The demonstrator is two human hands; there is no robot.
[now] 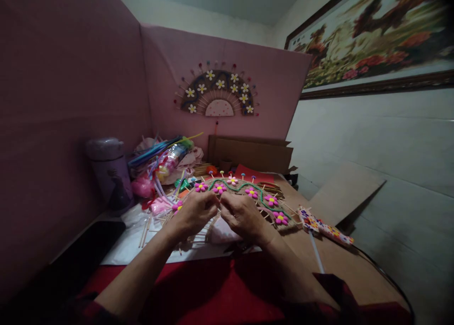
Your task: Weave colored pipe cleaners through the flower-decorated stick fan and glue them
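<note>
A fan-shaped craft piece [234, 197] of twine and thin sticks lies on the table, with pink flowers [251, 192] and a wavy green strip [266, 204] along its arc. Over its middle, my left hand [198, 210] is closed, fingertips pinched together. My right hand [239, 214] is closed too and almost meets the left at the fingertips. Whatever is between the fingers is too small or hidden to make out. A pale half-round base [222, 231] shows below the hands, partly covered by them.
At the left stand a purple flask [110, 178] and a heap of coloured craft strips and bags [166, 162]. A flower-patterned glue gun [324, 228] lies at the right with its cord. Cardboard [250, 153] leans behind. Another finished fan [220, 88] hangs on the pink panel.
</note>
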